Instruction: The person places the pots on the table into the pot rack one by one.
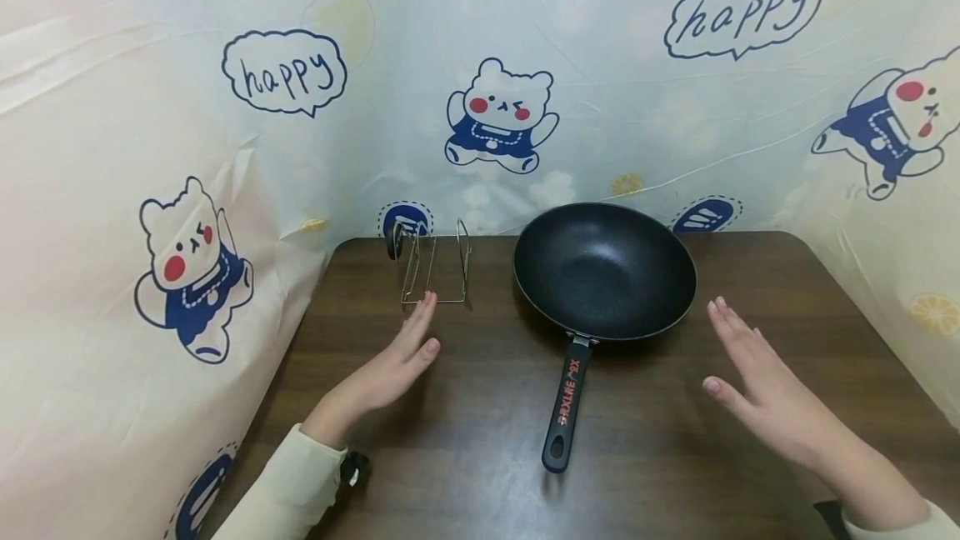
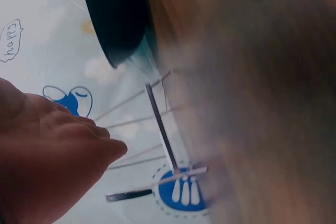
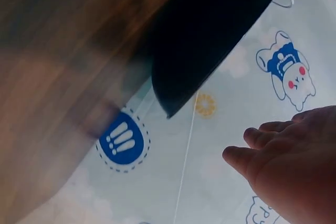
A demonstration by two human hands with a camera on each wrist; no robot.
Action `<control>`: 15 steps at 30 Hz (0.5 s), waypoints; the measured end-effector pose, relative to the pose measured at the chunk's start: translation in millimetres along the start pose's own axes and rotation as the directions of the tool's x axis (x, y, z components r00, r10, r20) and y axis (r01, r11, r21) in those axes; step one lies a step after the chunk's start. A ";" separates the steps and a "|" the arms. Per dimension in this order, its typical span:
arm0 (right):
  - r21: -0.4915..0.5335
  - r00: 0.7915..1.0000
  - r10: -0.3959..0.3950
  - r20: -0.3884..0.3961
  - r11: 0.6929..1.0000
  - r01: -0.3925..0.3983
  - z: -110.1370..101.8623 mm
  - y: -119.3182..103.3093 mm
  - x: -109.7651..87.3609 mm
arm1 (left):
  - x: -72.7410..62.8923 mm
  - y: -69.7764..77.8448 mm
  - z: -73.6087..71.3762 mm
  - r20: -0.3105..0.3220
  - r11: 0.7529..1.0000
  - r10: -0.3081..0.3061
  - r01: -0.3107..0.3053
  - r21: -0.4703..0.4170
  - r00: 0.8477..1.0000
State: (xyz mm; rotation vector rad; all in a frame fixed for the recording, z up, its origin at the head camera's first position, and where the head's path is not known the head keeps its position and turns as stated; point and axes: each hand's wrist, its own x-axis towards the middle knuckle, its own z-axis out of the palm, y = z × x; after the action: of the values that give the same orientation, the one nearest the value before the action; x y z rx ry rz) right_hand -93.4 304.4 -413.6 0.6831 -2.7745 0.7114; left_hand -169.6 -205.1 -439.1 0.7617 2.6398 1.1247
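A black frying pan [image 1: 606, 273] sits on the table, its handle with red lettering [image 1: 566, 407] pointing toward the front edge. To its left stands a thin metal wire rack [image 1: 435, 301] with a dark round part [image 1: 394, 240] on its left side. My left hand [image 1: 390, 369] hovers over the table in front of the rack, fingers straight and holding nothing; in the left wrist view its palm [image 2: 58, 145] shows beside the rack wires. My right hand [image 1: 772, 394] is raised to the right of the pan, fingers extended, with nothing in it. Both hands are apart from the pan.
The brown wooden table [image 1: 465, 440] has rounded back corners. A pale curtain [image 1: 600, 132] printed with bears and the word "happy" hangs behind it and along both sides, close behind the rack and pan.
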 end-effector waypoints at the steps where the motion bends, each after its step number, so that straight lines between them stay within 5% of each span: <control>1: 0.032 1.000 0.007 0.009 0.999 -0.007 0.8 -2.0 -0.7 | -0.4 0.8 1.8 0.013 0.999 -0.003 0.003 -0.035 1.000; 11: 0.356 0.985 0.104 0.136 0.923 -0.146 9.5 -16.9 -8.3 | -2.2 3.8 19.1 0.119 0.962 0.029 0.004 -0.272 0.992; 15: 0.449 0.980 0.096 0.174 0.878 -0.165 14.9 -18.5 -7.3 | -0.3 6.0 26.3 0.181 0.919 0.063 0.014 -0.395 0.981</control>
State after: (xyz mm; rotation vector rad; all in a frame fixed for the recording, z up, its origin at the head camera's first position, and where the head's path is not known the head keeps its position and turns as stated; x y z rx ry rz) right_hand -79.2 285.3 -421.2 0.6488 -2.8197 1.4378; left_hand -157.9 -185.3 -453.3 0.7739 2.1519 1.4497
